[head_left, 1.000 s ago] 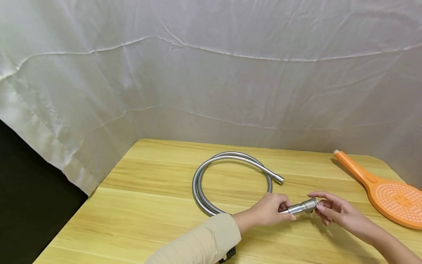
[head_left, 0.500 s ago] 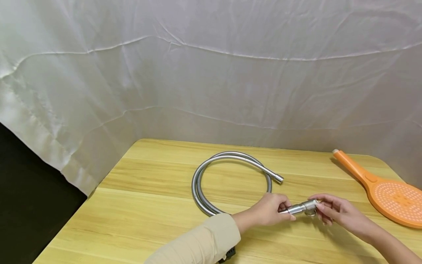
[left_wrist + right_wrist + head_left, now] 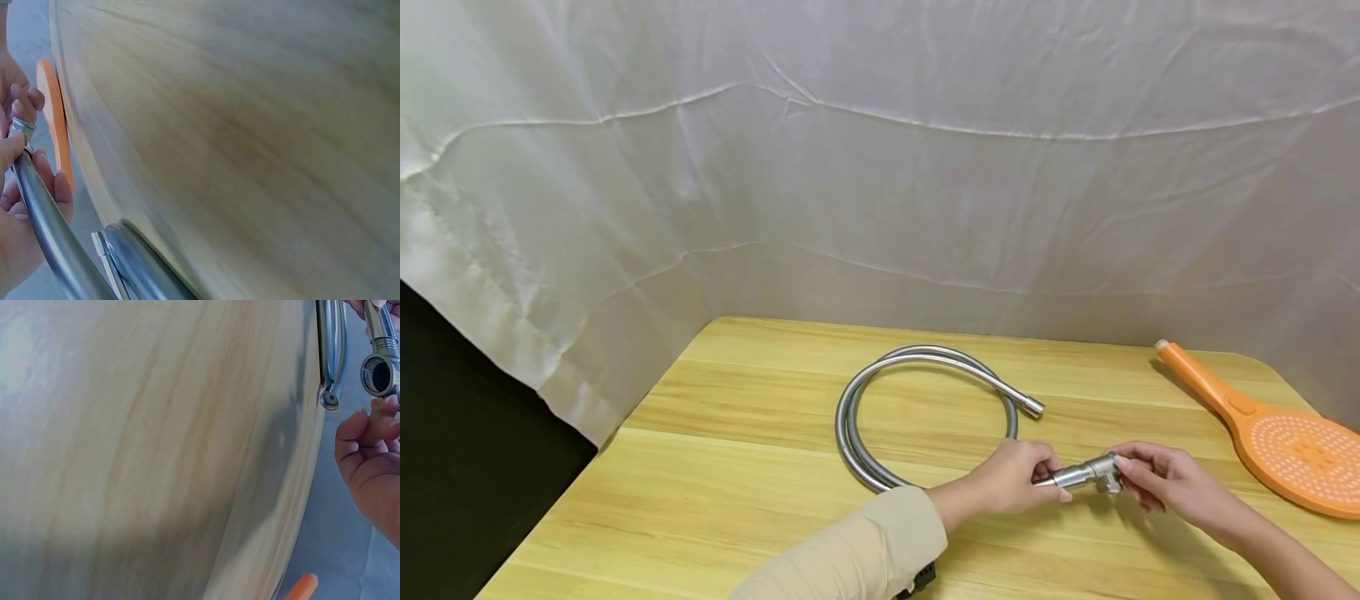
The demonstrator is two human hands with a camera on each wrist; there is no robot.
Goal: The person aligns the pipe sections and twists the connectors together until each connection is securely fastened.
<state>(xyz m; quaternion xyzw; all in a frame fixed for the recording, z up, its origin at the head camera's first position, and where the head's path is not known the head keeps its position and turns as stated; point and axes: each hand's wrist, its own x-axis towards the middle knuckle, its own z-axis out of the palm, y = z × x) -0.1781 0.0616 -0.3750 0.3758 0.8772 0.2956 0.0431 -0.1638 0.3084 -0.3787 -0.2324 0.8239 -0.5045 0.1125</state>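
My left hand [image 3: 1015, 477] grips one metal end of a silver shower hose [image 3: 847, 417] between thumb and fingers. A silver metal fitting [image 3: 1105, 472] with a side outlet sits on that end, its axis in line with the hose. My right hand [image 3: 1176, 483] pinches the far end of the fitting with thumb and fingertips. In the right wrist view the side outlet shows a round threaded opening [image 3: 379, 374]. The hose lies coiled on the table, and its other end [image 3: 1034, 407] rests loose. My left palm hides part of the hose.
An orange shower head [image 3: 1300, 458] lies face up at the right of the wooden table [image 3: 715, 500], its handle pointing to the back. A pale curtain [image 3: 880, 200] hangs behind the table and along its left side. The table's left edge borders a dark area.
The fitting has turned about its axis, so its side outlet now shows more below it. My right fingers have shifted slightly with it. My left hand, the coil and the shower head stay put.
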